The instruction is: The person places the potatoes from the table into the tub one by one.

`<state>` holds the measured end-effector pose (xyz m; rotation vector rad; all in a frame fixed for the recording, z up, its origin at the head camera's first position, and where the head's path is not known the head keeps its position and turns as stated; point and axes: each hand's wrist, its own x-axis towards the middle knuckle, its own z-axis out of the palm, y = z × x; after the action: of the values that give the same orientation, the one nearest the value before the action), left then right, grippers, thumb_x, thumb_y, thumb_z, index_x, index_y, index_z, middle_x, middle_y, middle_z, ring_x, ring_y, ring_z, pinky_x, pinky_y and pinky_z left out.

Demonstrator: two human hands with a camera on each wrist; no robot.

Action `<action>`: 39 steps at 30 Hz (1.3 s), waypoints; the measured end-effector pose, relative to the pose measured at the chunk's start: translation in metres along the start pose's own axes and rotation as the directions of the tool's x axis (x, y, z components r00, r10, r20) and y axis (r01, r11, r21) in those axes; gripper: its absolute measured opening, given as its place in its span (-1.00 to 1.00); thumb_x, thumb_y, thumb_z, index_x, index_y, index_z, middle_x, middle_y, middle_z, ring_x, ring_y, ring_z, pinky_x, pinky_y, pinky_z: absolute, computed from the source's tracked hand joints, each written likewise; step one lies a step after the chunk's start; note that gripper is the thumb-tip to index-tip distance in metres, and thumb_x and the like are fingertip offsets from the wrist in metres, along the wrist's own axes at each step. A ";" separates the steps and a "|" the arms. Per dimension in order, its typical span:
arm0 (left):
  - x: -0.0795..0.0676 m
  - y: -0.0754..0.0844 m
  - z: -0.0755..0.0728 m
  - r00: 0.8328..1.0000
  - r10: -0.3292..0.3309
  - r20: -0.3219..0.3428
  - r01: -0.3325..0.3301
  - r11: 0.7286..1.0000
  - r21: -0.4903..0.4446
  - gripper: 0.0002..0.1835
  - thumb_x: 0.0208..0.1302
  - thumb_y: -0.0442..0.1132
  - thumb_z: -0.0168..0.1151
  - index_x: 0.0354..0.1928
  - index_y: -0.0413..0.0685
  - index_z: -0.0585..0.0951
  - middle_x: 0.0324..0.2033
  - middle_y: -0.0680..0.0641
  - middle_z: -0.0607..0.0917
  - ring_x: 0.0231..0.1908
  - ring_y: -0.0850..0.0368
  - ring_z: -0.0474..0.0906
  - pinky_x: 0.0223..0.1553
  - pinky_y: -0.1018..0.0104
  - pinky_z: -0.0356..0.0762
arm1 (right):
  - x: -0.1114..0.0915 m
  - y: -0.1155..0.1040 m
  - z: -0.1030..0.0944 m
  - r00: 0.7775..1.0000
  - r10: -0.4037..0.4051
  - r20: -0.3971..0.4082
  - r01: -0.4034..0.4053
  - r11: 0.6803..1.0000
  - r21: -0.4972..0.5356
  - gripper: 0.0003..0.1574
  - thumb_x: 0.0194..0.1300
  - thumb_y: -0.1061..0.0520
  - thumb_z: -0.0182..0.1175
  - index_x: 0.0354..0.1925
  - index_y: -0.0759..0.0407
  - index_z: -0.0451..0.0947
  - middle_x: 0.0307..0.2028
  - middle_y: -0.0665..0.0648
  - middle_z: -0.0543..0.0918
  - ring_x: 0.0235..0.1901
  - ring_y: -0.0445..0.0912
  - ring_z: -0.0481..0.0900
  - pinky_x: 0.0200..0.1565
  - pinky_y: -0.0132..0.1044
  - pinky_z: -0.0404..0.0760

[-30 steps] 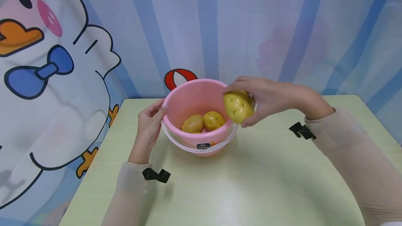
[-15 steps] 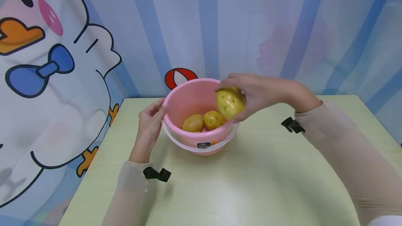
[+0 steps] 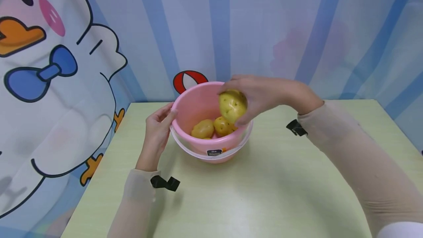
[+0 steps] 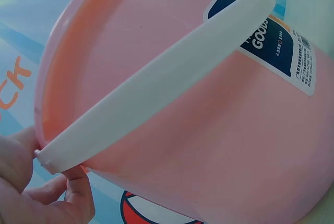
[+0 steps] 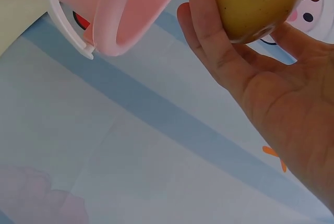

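A pink bucket (image 3: 198,98) stands on the table, its white handle (image 3: 186,151) lowered across the front. Inside lie potatoes, among them a brownish one (image 3: 203,129) and a yellow one (image 3: 222,126). My left hand (image 3: 158,129) pinches the bucket's left rim, the thumb over the edge; in the left wrist view the fingers (image 4: 78,192) are close to the handle's end. Above the bucket's right side, my right hand (image 3: 262,93) grips another yellow potato (image 3: 232,105) between fingers and thumb. That potato (image 5: 250,4) also shows in the right wrist view, apart from the rim.
The pale yellow-green table (image 3: 257,201) reaches back to a blue-striped curtain (image 3: 254,28) right behind the bucket. A large cartoon duck (image 3: 59,127) is printed on the curtain at the left. A dark label (image 4: 261,46) sits on the bucket's side.
My right hand has moved left with the potato, from beside the bucket's right rim to over its opening. My left hand and the bucket have stayed in place.
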<state>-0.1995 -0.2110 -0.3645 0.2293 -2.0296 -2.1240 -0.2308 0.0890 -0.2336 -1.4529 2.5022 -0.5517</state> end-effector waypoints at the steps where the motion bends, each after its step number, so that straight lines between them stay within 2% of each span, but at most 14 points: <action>1: 0.000 0.000 0.000 1.000 -0.001 -0.002 0.001 1.000 0.002 -0.53 0.39 -0.20 0.28 0.29 -0.17 0.54 -0.01 -0.11 0.55 -0.10 0.08 0.52 -0.02 0.39 0.61 | 0.002 0.000 0.000 1.000 0.007 0.006 -0.007 1.000 0.000 -0.10 0.02 -0.08 0.47 0.31 0.07 0.43 0.00 0.06 0.49 -0.01 -0.06 0.42 -0.06 -0.22 0.58; 9: -0.001 0.000 0.000 1.000 -0.017 -0.015 0.017 1.000 0.013 -0.54 0.39 -0.21 0.28 0.30 -0.13 0.55 0.00 -0.11 0.55 -0.09 0.07 0.52 -0.03 0.38 0.62 | 0.013 -0.003 0.005 0.997 0.057 0.050 -0.057 0.998 -0.010 -0.08 0.02 -0.13 0.44 0.33 0.03 0.40 0.06 0.07 0.47 0.02 -0.05 0.41 -0.09 -0.23 0.60; 16: -0.001 0.001 0.001 1.000 -0.022 -0.019 0.022 1.000 0.017 -0.54 0.40 -0.20 0.27 0.30 -0.11 0.55 0.00 -0.10 0.54 -0.08 0.07 0.51 0.01 0.34 0.61 | 0.017 -0.002 0.009 0.998 0.041 0.048 -0.041 0.999 -0.006 -0.10 0.04 -0.12 0.45 0.30 0.10 0.39 0.03 0.14 0.47 0.03 0.01 0.41 -0.07 -0.17 0.61; 21: -0.002 0.001 0.001 0.999 -0.025 -0.021 0.026 1.000 0.009 -0.55 0.40 -0.22 0.27 0.29 -0.13 0.55 -0.01 -0.10 0.55 -0.09 0.08 0.51 -0.01 0.37 0.61 | 0.020 0.002 0.011 0.997 0.059 0.052 -0.059 0.998 -0.009 -0.17 0.10 -0.15 0.42 0.26 0.11 0.41 0.04 0.13 0.47 0.00 0.00 0.42 -0.06 -0.14 0.60; 27: -0.001 0.000 0.002 1.000 -0.010 -0.015 0.010 1.000 -0.011 -0.55 0.39 -0.24 0.27 0.29 -0.17 0.54 -0.04 -0.11 0.55 -0.12 0.10 0.51 -0.03 0.40 0.62 | 0.018 0.005 0.009 0.996 0.075 0.046 -0.074 0.997 -0.024 -0.25 0.17 -0.14 0.36 0.23 0.12 0.42 0.00 0.14 0.48 -0.14 -0.01 0.48 -0.13 -0.12 0.59; 39: 0.001 0.000 0.003 1.000 -0.002 -0.013 0.002 1.000 -0.019 -0.55 0.39 -0.25 0.28 0.28 -0.20 0.54 -0.06 -0.11 0.54 -0.15 0.11 0.51 -0.05 0.42 0.62 | 0.015 0.012 0.010 0.997 0.070 0.037 -0.069 0.997 -0.014 -0.31 0.21 -0.08 0.34 0.21 0.17 0.43 -0.04 0.12 0.52 -0.15 -0.01 0.48 -0.15 -0.14 0.60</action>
<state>-0.2015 -0.2088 -0.3647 0.2409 -2.0016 -2.1369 -0.2440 0.0795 -0.2468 -1.3614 2.5209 -0.4931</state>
